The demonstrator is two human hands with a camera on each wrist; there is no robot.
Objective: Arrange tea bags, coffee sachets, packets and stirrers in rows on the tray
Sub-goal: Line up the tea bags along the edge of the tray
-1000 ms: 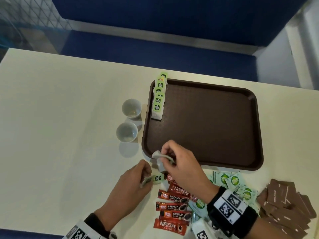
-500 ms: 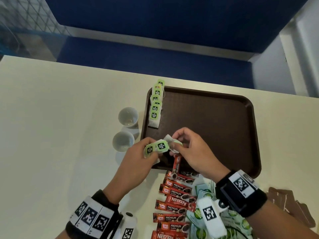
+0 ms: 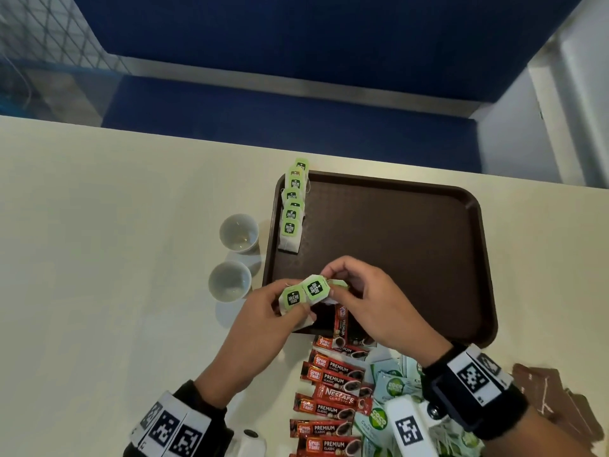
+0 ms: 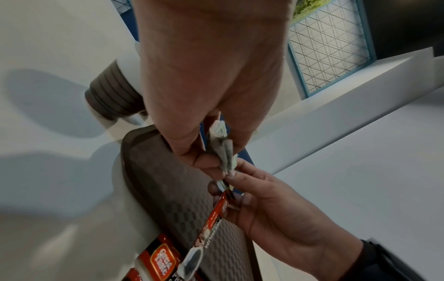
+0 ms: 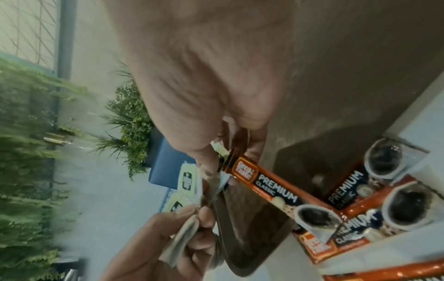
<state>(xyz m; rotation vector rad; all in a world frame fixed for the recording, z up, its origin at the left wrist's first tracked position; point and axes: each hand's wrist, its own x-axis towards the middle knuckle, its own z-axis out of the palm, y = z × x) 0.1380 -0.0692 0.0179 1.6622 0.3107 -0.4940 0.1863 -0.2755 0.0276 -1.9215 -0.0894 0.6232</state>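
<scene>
A brown tray (image 3: 395,258) carries a row of several green-tagged tea bags (image 3: 291,212) along its left edge. Above its near left corner both hands meet. My left hand (image 3: 296,311) pinches a tea bag (image 3: 291,297), seen edge-on in the left wrist view (image 4: 221,148). My right hand (image 3: 339,285) pinches a second tea bag (image 3: 315,288) right beside the first. A red coffee sachet (image 3: 341,324) stands tilted over the tray rim, its upper end at my right fingers (image 5: 261,188). Whether those fingers pinch it too is unclear.
Red coffee sachets (image 3: 333,390) lie in a pile in front of the tray, with green-and-white packets (image 3: 392,387) to their right and brown packets (image 3: 553,400) at the far right. Two small white cups (image 3: 239,232) (image 3: 229,280) stand left of the tray.
Both hands rose from the table by the sachet pile to the tray's near left corner, bringing the tea bags. One red sachet tipped up with the right hand.
</scene>
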